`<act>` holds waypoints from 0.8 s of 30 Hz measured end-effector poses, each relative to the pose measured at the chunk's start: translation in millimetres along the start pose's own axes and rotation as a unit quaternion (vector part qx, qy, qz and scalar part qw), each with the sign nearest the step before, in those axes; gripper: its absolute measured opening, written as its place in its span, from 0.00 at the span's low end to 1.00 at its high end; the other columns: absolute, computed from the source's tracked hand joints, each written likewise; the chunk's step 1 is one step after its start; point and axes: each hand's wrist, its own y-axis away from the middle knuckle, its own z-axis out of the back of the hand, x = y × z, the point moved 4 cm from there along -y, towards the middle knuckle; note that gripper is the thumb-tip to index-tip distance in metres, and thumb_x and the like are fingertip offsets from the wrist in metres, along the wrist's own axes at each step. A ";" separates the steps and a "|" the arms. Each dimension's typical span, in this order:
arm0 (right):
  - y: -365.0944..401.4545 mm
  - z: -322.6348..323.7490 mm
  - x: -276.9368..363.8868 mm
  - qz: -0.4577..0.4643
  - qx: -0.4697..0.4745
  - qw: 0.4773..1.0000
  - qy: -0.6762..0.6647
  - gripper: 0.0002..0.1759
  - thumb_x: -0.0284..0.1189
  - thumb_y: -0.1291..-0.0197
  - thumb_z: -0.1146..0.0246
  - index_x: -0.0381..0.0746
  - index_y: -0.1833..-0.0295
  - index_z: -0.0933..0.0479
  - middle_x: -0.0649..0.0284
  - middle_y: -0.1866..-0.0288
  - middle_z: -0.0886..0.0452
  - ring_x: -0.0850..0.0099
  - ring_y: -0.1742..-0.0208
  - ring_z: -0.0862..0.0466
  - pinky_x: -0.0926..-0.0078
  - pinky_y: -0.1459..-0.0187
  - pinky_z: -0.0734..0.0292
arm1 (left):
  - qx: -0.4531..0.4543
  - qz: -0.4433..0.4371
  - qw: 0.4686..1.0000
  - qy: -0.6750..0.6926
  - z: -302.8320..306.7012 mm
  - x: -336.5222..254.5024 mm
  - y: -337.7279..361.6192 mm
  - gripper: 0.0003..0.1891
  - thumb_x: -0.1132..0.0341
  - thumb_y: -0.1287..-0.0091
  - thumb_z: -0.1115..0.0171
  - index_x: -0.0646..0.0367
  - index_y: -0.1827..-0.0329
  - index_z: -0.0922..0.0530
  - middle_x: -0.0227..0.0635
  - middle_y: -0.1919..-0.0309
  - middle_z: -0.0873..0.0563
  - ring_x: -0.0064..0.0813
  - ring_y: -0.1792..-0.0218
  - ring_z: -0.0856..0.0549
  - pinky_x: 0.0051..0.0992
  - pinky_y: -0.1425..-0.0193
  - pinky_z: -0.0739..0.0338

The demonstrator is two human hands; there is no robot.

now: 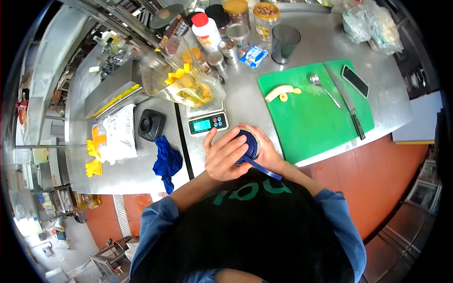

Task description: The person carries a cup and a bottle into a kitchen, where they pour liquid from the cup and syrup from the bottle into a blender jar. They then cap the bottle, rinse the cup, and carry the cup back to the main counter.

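A small round container with a dark blue top (248, 144) is held close to my chest, and a blue strip (264, 169) sticks out from it. My left hand (225, 156) is closed over its top and near side. Around the far and right side curls my right hand (268, 150); some of its fingers are hidden. Just beyond my hands is a digital scale (208, 123) with a lit display, bearing a clear blender jug (181, 96) with yellow fruit chunks. To the right, a green cutting board (306, 118) carries a partly sliced banana (278, 92).
On the board lie a spoon (324, 89), a knife (347, 104) and a phone (355, 81). A dark tumbler (285, 45), a red-capped bottle (206, 35) and several jars stand behind. Left are a black lid (151, 125), a blue cloth (167, 160) and a white bag (120, 133).
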 end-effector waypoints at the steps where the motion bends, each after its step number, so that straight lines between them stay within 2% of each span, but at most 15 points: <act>1: -0.5 -0.3 0.4 0.013 0.003 1.000 0.003 0.46 0.39 0.54 0.25 0.36 0.30 0.36 0.51 0.36 0.27 0.54 0.37 0.26 0.61 0.36 0.31 | -0.011 0.001 1.000 -0.007 -0.6 -0.5 -0.1 0.19 0.54 0.37 0.34 0.60 0.53 0.15 0.39 0.52 0.12 0.41 0.42 0.16 0.48 0.26 0.42; 5: 0.8 0.2 -7.3 0.074 -0.016 0.997 0.014 0.49 0.41 0.56 0.23 0.36 0.30 0.36 0.51 0.35 0.28 0.53 0.36 0.27 0.61 0.35 0.32 | -0.008 0.028 0.999 -0.035 -0.9 -12.0 -6.2 0.23 0.55 0.45 0.28 0.63 0.52 0.16 0.42 0.49 0.14 0.44 0.41 0.18 0.50 0.27 0.42; 7: 3.1 0.1 -14.0 0.072 -0.008 0.997 0.016 0.49 0.39 0.57 0.22 0.37 0.30 0.36 0.52 0.34 0.28 0.53 0.37 0.26 0.60 0.35 0.32 | 0.032 0.062 0.997 -0.041 3.1 -22.2 -13.0 0.28 0.60 0.52 0.22 0.64 0.48 0.18 0.44 0.45 0.16 0.46 0.38 0.21 0.50 0.27 0.42; 10: -0.1 2.5 0.6 0.049 0.007 0.998 0.042 0.48 0.37 0.58 0.22 0.38 0.30 0.35 0.53 0.34 0.28 0.54 0.37 0.27 0.60 0.36 0.31 | 0.061 0.071 0.995 -0.017 10.9 -24.7 -21.7 0.32 0.65 0.55 0.20 0.66 0.45 0.20 0.48 0.42 0.18 0.51 0.37 0.22 0.49 0.32 0.31; 11: -1.4 2.2 1.9 0.025 0.018 0.999 0.037 0.47 0.35 0.59 0.22 0.39 0.31 0.34 0.54 0.34 0.28 0.53 0.36 0.27 0.59 0.36 0.31 | 0.031 0.103 0.994 0.036 9.5 -21.9 -16.8 0.34 0.65 0.58 0.20 0.66 0.44 0.20 0.51 0.40 0.20 0.52 0.37 0.22 0.47 0.33 0.29; 13: -1.0 1.4 0.4 0.019 0.016 0.998 0.053 0.46 0.33 0.58 0.22 0.39 0.31 0.35 0.54 0.33 0.29 0.52 0.35 0.28 0.58 0.36 0.31 | 0.059 0.093 0.994 0.005 9.4 -24.6 -21.7 0.33 0.64 0.56 0.20 0.66 0.45 0.20 0.52 0.38 0.21 0.52 0.37 0.22 0.47 0.32 0.30; 14: -1.5 2.5 3.2 0.019 0.019 0.998 0.051 0.47 0.32 0.58 0.22 0.39 0.31 0.36 0.54 0.33 0.29 0.52 0.35 0.29 0.58 0.35 0.31 | 0.109 0.068 0.990 -0.059 9.4 -25.1 -25.1 0.31 0.61 0.53 0.21 0.66 0.45 0.19 0.50 0.40 0.20 0.52 0.36 0.22 0.48 0.32 0.31; 17: 0.2 4.8 9.6 -0.002 0.032 0.998 0.050 0.47 0.31 0.56 0.24 0.40 0.29 0.39 0.54 0.32 0.31 0.50 0.34 0.30 0.57 0.33 0.32 | 0.056 0.053 0.994 -0.073 5.3 -19.0 -14.8 0.29 0.60 0.52 0.23 0.64 0.46 0.18 0.45 0.43 0.17 0.47 0.36 0.22 0.50 0.30 0.35; 19: -2.8 5.9 1.9 -0.005 0.061 0.996 0.062 0.49 0.32 0.55 0.25 0.41 0.27 0.40 0.52 0.30 0.32 0.50 0.32 0.31 0.57 0.32 0.33 | 0.075 0.059 0.994 -0.059 5.5 -17.5 -16.6 0.28 0.63 0.52 0.23 0.63 0.47 0.18 0.43 0.44 0.16 0.46 0.36 0.21 0.51 0.30 0.35; 20: -4.9 13.3 7.7 0.012 0.074 0.994 0.086 0.53 0.36 0.56 0.23 0.43 0.25 0.43 0.50 0.29 0.35 0.48 0.31 0.33 0.56 0.32 0.34 | 0.078 0.065 0.993 -0.057 6.3 -18.5 -18.3 0.28 0.63 0.53 0.23 0.63 0.47 0.18 0.43 0.44 0.16 0.46 0.36 0.21 0.51 0.30 0.35; 22: -9.1 51.9 23.0 0.055 0.095 0.932 0.347 0.57 0.40 0.58 0.21 0.45 0.24 0.44 0.50 0.28 0.36 0.48 0.30 0.34 0.54 0.31 0.35 | 0.088 0.077 0.992 -0.043 7.3 -17.7 -17.6 0.29 0.63 0.55 0.23 0.65 0.48 0.18 0.43 0.45 0.16 0.48 0.36 0.22 0.50 0.32 0.32; 23: -15.2 77.7 5.5 -0.027 0.086 0.939 0.333 0.58 0.45 0.60 0.20 0.45 0.24 0.43 0.51 0.28 0.36 0.49 0.30 0.33 0.53 0.32 0.36 | 0.100 0.069 0.992 -0.020 9.2 -15.5 -14.6 0.32 0.60 0.55 0.21 0.65 0.46 0.19 0.49 0.42 0.19 0.54 0.35 0.25 0.50 0.33 0.31; 24: -35.4 110.1 -8.4 0.038 -0.012 0.970 0.238 0.56 0.45 0.57 0.21 0.44 0.25 0.42 0.51 0.29 0.34 0.49 0.32 0.31 0.54 0.34 0.33 | 0.082 0.077 0.994 -0.011 10.1 -15.3 -9.4 0.38 0.57 0.55 0.19 0.64 0.41 0.23 0.53 0.38 0.23 0.58 0.34 0.27 0.50 0.33 0.31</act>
